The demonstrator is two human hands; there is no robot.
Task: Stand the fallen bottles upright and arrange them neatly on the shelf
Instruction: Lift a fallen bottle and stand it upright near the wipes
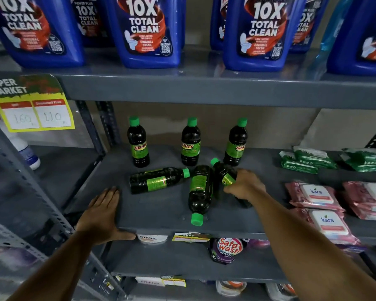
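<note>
Three dark bottles with green caps and green labels stand upright in a row at the back of the grey shelf (156,205): left (138,144), middle (190,144), right (236,144). In front of them three more lie fallen. One (156,180) lies sideways with its cap to the right. Another (200,192) points its cap toward the front edge. My right hand (245,184) grips the third fallen bottle (223,172), whose cap points to the back; its base is hidden behind my hand. My left hand (102,213) rests flat, fingers spread, on the shelf's front left edge.
Green wipe packs (306,159) and pink wipe packs (317,196) fill the shelf's right side. Large blue cleaner bottles (148,31) stand on the shelf above. A price sign (30,103) hangs at the upper left. Metal uprights (91,131) bound the left side. Pouches lie on lower shelves.
</note>
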